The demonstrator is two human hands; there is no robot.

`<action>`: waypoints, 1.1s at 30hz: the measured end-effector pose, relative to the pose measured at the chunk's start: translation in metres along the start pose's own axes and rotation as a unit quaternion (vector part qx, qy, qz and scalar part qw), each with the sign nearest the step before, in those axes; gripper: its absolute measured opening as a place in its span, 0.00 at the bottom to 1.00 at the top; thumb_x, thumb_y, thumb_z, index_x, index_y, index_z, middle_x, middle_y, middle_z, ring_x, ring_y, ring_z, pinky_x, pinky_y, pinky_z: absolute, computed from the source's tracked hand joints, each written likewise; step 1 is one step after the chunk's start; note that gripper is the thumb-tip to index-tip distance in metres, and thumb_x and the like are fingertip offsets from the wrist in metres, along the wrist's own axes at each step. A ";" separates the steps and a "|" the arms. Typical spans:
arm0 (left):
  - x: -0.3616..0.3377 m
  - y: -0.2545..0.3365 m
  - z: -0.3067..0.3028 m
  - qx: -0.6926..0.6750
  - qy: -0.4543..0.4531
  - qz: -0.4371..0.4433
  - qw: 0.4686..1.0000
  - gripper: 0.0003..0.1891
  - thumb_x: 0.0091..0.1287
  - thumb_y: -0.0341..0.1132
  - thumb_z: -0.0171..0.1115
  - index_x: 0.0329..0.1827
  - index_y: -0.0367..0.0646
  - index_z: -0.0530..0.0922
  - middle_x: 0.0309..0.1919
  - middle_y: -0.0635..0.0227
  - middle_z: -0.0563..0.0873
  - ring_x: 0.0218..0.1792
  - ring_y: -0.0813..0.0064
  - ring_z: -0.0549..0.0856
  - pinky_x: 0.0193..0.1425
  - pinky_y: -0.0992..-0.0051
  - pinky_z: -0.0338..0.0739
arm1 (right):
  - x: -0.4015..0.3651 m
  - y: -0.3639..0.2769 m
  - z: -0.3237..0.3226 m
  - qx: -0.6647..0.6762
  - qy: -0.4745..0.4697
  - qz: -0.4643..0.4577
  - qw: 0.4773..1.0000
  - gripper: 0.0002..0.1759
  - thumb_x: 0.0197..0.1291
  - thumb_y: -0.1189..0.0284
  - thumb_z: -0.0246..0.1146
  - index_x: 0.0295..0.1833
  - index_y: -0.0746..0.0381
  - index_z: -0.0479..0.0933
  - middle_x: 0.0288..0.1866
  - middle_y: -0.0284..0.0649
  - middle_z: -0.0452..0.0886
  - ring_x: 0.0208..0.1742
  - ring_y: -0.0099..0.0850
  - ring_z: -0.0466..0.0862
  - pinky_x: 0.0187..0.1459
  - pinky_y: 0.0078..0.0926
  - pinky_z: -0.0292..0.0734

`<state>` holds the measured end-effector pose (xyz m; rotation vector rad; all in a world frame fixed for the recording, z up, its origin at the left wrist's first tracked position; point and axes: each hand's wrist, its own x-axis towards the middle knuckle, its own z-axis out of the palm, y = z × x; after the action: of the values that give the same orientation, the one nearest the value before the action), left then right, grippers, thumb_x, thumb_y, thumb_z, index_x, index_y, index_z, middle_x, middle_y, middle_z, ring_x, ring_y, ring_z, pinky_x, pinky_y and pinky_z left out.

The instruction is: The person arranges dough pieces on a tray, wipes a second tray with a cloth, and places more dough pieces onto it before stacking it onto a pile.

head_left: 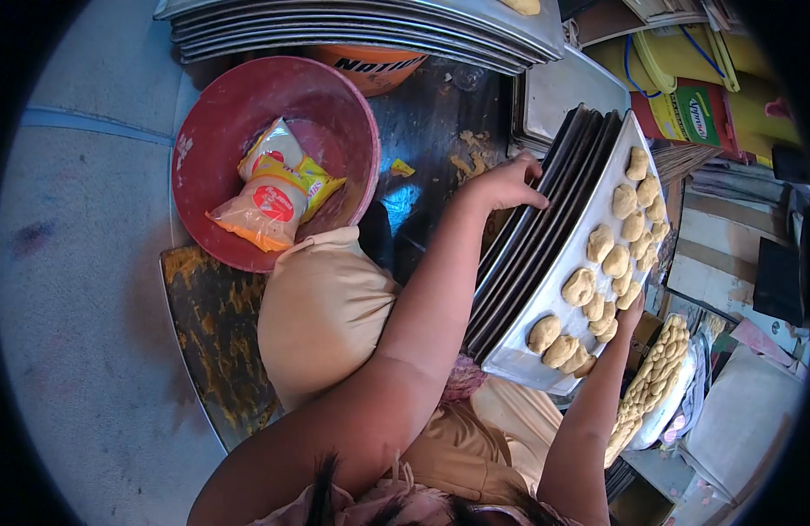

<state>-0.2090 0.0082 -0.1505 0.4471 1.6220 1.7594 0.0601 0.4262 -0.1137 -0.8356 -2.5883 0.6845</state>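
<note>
A slanted stack of dark-edged baking trays (pixel 545 223) sits in front of me. Its top tray (pixel 532 364) carries several round, pale brown dough pieces (pixel 617 260). On the near side, my left hand (pixel 512 182) is closed on the trays' edges, with thumb and fingers bent at the rims. My right hand (pixel 631 317) grips the opposite edge of the top tray, beside the dough pieces; its fingers are partly hidden.
A red basin (pixel 357 131) holding plastic packets (pixel 269 206) stands left of my knee. More stacked trays (pixel 361 33) are at the top, above an orange bucket (pixel 370 70). A smeared dark board (pixel 212 333) lies beside my leg. Braided-looking dough (pixel 654 377) sits at right.
</note>
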 end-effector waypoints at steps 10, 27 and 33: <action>0.000 0.012 0.003 -0.012 -0.023 0.088 0.996 0.22 0.50 0.45 0.77 0.42 0.44 0.80 0.67 0.55 0.66 0.72 0.58 0.63 0.74 0.69 0.57 | 0.001 0.001 0.001 -0.007 0.005 0.015 1.000 0.27 0.69 0.57 0.50 0.60 0.68 0.74 0.54 0.50 0.80 0.55 0.44 0.79 0.59 0.36 0.68; 0.007 0.040 0.005 -0.233 0.166 0.108 0.952 0.21 0.70 0.51 0.60 0.56 0.46 0.80 0.57 0.68 0.82 0.61 0.70 0.75 0.64 0.66 0.68 | -0.016 -0.051 0.013 0.012 0.073 0.076 0.994 0.23 0.70 0.58 0.50 0.53 0.69 0.74 0.50 0.59 0.80 0.51 0.53 0.79 0.54 0.41 0.70; 0.105 -0.057 -0.054 -0.208 0.234 -0.054 0.948 0.13 0.68 0.43 0.63 0.49 0.47 0.81 0.36 0.72 0.82 0.34 0.77 0.80 0.32 0.71 0.77 | -0.020 -0.079 0.013 0.063 0.053 0.118 0.990 0.29 0.69 0.53 0.52 0.58 0.71 0.73 0.53 0.58 0.79 0.56 0.48 0.78 0.58 0.39 0.69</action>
<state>-0.3036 0.0396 -0.2352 -0.2746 1.4731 2.1587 0.0344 0.3534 -0.0853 -1.1168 -2.3465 0.8348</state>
